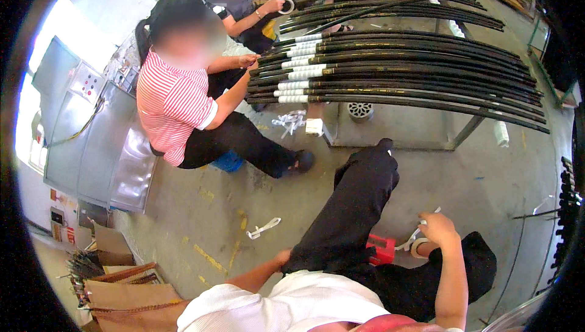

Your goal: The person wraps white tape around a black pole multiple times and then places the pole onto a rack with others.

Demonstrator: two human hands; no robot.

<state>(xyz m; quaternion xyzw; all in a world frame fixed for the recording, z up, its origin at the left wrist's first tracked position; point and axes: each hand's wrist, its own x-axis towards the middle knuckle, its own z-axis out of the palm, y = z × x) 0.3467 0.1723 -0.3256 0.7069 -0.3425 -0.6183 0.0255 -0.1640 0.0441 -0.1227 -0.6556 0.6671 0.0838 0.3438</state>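
My right hand (437, 227) is closed over a thin white tape strip (411, 239), which trails down to the left. Just below it, beside my bent right leg, is a roll of tape (419, 248). My left hand (283, 257) rests against my left thigh, its fingers mostly hidden. Ahead, long black rods (426, 70) lie side by side on a metal frame (451, 143), many with white wrapping (298, 74) near their left ends. Neither of my hands touches the rods.
A co-worker in a striped shirt (173, 94) sits at the rods' left ends. Behind, another person holds a tape ring (286, 6). A red box-like object (381, 249) is beneath my legs. Tape scraps (263, 228) litter the floor. Cardboard boxes (131, 301) stand lower left, a grey metal cabinet (91, 131) left.
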